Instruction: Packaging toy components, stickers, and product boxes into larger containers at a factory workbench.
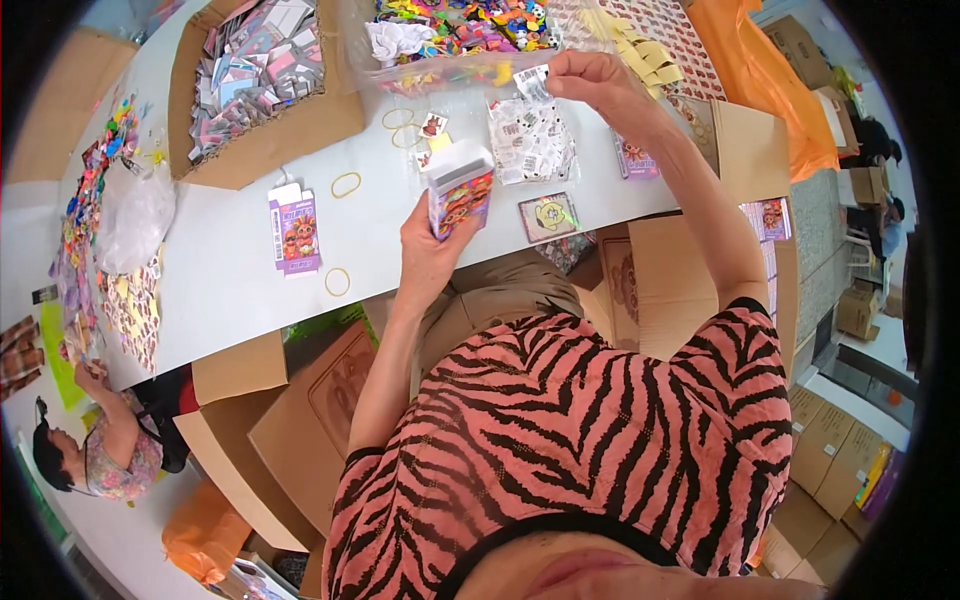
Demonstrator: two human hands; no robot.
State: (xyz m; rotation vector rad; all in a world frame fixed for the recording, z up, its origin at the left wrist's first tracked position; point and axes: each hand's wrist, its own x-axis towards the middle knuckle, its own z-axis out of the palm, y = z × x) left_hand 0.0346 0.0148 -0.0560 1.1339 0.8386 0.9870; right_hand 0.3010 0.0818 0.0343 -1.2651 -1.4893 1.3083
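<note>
Head view: your left hand grips the open purple box above the surface's near edge, right hand pinches a small packet — filling step, next needs lining packet over opening.

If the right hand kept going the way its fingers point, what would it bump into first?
Probably the clear bag of colourful small toys. The right hand, pinching a small printed packet, points left and up the table towards it. Depth is hard to judge; it might pass above.
</note>
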